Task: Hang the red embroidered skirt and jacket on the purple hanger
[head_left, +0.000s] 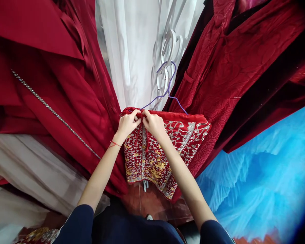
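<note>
A red skirt [157, 159] with silver and gold embroidery hangs in front of me by its plain red waistband [183, 117]. A purple wire hanger [169, 88] rises out of the waistband, its hook near white metal scrollwork. My left hand [128, 124] is closed in a pinch at the left part of the waistband. Close beside it, almost touching, my right hand [154, 126] pinches at the same spot. A thin red drawstring [147, 144] dangles below the fingers over the embroidery. The fingertips partly hide what they grip there.
Dark red gowns hang on the left [53, 84], one with a beaded silver trim [58, 117], and on the right [226, 78]. A white curtain [132, 51] and white metal scrollwork [170, 44] stand behind. A bright blue tulle dress [264, 183] spreads at the lower right.
</note>
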The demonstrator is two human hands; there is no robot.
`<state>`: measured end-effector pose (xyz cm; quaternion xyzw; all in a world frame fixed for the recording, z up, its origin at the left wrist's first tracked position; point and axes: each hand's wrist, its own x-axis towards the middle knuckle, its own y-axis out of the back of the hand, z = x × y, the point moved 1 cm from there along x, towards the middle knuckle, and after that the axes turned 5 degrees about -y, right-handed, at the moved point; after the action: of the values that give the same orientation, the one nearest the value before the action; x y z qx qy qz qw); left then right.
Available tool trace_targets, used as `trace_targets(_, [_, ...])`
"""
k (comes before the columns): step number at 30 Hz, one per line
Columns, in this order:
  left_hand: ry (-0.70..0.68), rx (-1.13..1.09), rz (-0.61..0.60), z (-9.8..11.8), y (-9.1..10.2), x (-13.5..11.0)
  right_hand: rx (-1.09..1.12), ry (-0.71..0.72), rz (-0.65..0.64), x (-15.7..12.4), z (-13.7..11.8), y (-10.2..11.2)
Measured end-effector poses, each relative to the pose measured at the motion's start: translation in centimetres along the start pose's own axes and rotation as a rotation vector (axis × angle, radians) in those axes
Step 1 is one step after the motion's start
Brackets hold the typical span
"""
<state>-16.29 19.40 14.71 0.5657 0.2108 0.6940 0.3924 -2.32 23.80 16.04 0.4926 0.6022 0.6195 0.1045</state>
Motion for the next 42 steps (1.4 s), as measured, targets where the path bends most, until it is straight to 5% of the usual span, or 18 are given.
trace_targets(4, [-0.02, -0.031, -0.016, -0.7, -0.2, 0.0, 0.07, 0.02, 0.04, -0.2, 0.4, -0.1])
trace_targets(9, [-0.028, -0.112, 0.125, -0.5, -0.9, -0.8, 0.282, 0.095, 0.095, -0.7, 2.3, 0.3])
trace_targets(16, [0.188, -0.231, 0.35, 0.9, -2.1, -0.6, 0.373, -0.006, 0.361, -1.4, 6.4, 1.9])
trace_targets(23, [0.198, -0.263, 0.191, 2.0, -0.6, 0.3, 0.236, 0.125, 0.089, -1.4, 3.3, 2.3])
trace_targets(26, [0.24, -0.472, 0.113, 1.4, 0.1, 0.2, 0.234, 0.112, 0.014, -0.8, 2.0, 1.7])
trace_targets(30, [0.307, -0.804, 0.192, 0.2, 0.4, -0.2, 0.584, 0.079, -0.021, -0.4, 2.7, 0.9])
trace_targets(36, [0.332, -0.969, 0.373, 0.2, 0.5, -0.3, 1.193, 0.037, -0.262, -0.9, 4.0, 0.5])
trace_targets(42, [0.315, -0.904, 0.23, -1.0, 2.6, -0.4, 1.107, 0.101, -0.101, -1.3, 6.3, 2.6])
